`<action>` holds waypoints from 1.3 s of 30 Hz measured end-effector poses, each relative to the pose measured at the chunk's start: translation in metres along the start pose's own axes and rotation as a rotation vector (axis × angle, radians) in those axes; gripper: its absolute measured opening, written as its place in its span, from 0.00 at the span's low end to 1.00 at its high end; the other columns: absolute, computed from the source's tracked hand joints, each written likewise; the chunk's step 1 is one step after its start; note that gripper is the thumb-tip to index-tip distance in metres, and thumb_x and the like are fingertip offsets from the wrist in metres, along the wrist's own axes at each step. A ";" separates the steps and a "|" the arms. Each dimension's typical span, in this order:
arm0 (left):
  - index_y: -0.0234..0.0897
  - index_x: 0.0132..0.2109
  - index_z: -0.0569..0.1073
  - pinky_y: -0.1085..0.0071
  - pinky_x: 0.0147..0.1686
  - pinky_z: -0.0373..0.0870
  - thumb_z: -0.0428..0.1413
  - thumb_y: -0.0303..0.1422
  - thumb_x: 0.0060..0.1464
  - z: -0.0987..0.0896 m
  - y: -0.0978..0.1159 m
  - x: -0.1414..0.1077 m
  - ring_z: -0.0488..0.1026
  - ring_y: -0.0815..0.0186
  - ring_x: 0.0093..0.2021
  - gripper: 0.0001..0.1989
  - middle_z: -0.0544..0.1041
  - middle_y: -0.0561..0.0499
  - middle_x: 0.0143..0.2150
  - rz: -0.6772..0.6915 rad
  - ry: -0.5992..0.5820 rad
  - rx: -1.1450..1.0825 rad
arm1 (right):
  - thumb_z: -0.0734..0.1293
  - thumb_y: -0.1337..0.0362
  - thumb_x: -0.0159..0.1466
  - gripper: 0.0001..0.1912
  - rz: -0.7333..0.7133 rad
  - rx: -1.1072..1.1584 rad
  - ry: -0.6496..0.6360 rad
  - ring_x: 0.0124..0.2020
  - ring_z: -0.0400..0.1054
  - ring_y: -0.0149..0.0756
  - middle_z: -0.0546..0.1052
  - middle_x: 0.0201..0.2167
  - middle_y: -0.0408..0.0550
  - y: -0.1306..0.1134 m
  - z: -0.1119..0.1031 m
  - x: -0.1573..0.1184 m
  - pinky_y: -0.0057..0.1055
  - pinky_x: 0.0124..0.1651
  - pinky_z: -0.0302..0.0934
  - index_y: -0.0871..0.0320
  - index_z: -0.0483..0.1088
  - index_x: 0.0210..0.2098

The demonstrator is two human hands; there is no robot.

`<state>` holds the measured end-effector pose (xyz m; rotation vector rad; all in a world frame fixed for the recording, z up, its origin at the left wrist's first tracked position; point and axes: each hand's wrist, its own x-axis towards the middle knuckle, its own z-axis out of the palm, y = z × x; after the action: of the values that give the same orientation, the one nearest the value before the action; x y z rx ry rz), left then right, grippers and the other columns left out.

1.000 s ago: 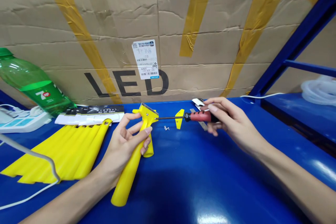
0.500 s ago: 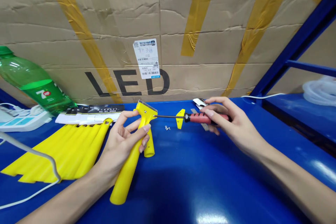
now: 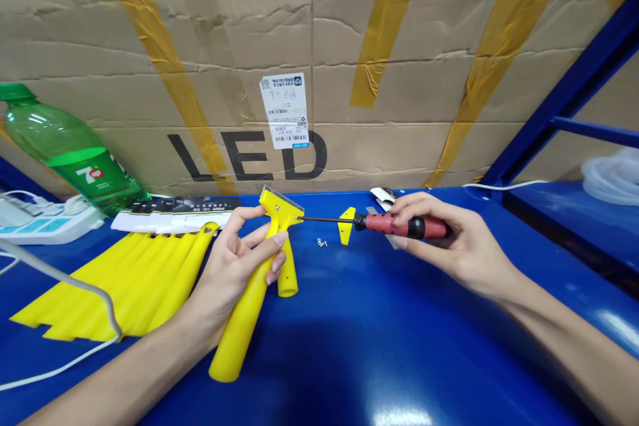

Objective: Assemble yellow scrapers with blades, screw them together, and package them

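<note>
My left hand (image 3: 249, 253) is closed around a yellow scraper (image 3: 242, 319), whose head with a clear strip points up and away. A red and black screwdriver (image 3: 384, 223) is in the fingers of my right hand (image 3: 449, 233), its shaft level and its tip touching the right side of the scraper head at a screw. Behind the scraper lies another yellow handle (image 3: 287, 273). Several small screws (image 3: 322, 243) lie on the blue surface (image 3: 349, 346) below the shaft. Just right of them is a small yellow plate (image 3: 346, 226), and a thin metal blade (image 3: 392, 238) is partly hidden by the screwdriver.
Several yellow scrapers (image 3: 144, 279) lie in a row at left, near printed packets (image 3: 200, 213). A green bottle (image 3: 90, 166), a power strip (image 3: 54, 223) and a white cable (image 3: 94, 289) are farther left. A large cardboard box (image 3: 334, 33) stands behind.
My right hand has shifted its fingers on the screwdriver handle, showing more of the handle's black band and end. The view has moved slightly; the tip stays at the scraper head.
</note>
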<state>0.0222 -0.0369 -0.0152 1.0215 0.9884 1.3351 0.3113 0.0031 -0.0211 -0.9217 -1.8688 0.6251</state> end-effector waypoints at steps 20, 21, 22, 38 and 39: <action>0.45 0.47 0.64 0.80 0.20 0.62 0.69 0.31 0.50 -0.001 0.001 0.002 0.65 0.75 0.20 0.24 0.72 0.59 0.25 -0.051 0.012 -0.016 | 0.72 0.66 0.63 0.06 -0.144 -0.066 -0.021 0.45 0.73 0.45 0.77 0.44 0.49 -0.010 0.000 -0.005 0.42 0.48 0.68 0.51 0.76 0.30; 0.45 0.47 0.64 0.81 0.20 0.62 0.69 0.30 0.50 -0.002 0.001 0.003 0.65 0.75 0.19 0.23 0.72 0.59 0.24 -0.050 0.005 -0.023 | 0.72 0.66 0.63 0.06 -0.149 -0.066 -0.018 0.45 0.73 0.45 0.77 0.43 0.49 -0.011 0.000 -0.005 0.42 0.48 0.68 0.51 0.76 0.29; 0.45 0.47 0.65 0.81 0.20 0.61 0.68 0.30 0.51 -0.003 0.001 0.004 0.65 0.75 0.19 0.22 0.71 0.60 0.23 -0.051 -0.008 -0.027 | 0.72 0.66 0.63 0.06 -0.148 -0.064 -0.013 0.45 0.73 0.45 0.77 0.43 0.49 -0.011 0.001 -0.005 0.42 0.48 0.69 0.51 0.75 0.29; 0.45 0.45 0.62 0.84 0.17 0.56 0.64 0.26 0.56 -0.020 0.006 0.013 0.61 0.78 0.17 0.18 0.72 0.58 0.26 -0.060 -0.245 -0.071 | 0.77 0.63 0.58 0.06 -0.079 0.012 0.091 0.44 0.73 0.43 0.77 0.42 0.48 -0.012 -0.020 -0.002 0.38 0.45 0.69 0.50 0.76 0.30; 0.45 0.45 0.62 0.84 0.17 0.56 0.63 0.26 0.57 -0.021 0.006 0.013 0.61 0.78 0.17 0.18 0.73 0.57 0.27 -0.059 -0.251 -0.070 | 0.77 0.63 0.58 0.06 -0.080 0.013 0.094 0.44 0.73 0.43 0.77 0.42 0.48 -0.013 -0.021 -0.001 0.38 0.44 0.69 0.50 0.76 0.30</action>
<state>0.0008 -0.0236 -0.0149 1.0692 0.7724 1.1527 0.3261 -0.0047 -0.0035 -0.8499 -1.8060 0.5354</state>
